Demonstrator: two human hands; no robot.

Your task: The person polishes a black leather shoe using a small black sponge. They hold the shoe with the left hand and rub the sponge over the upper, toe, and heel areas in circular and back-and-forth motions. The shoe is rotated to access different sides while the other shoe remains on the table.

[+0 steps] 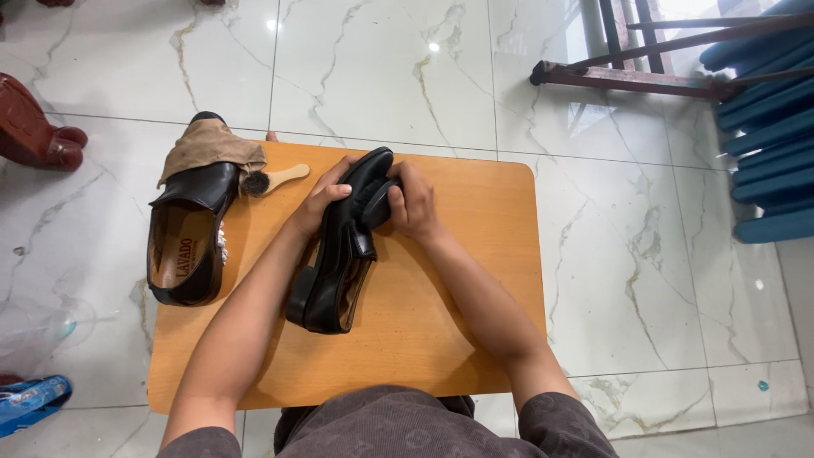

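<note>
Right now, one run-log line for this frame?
left hand: steadies black dress shoe | right hand: holds black brush on shoe | wooden board: second shoe, tan cloth, wooden-handled brush

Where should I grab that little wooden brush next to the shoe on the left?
By its bare wooden handle, coming from the right. The brush lies flat with the handle pointing right and free; its dark bristle end butts against the left shoe and tan cloth.

Black shoes [339, 254], tan cloth [208, 146], orange-brown board [458, 280], grey-veined white marble floor [381, 68]
</note>
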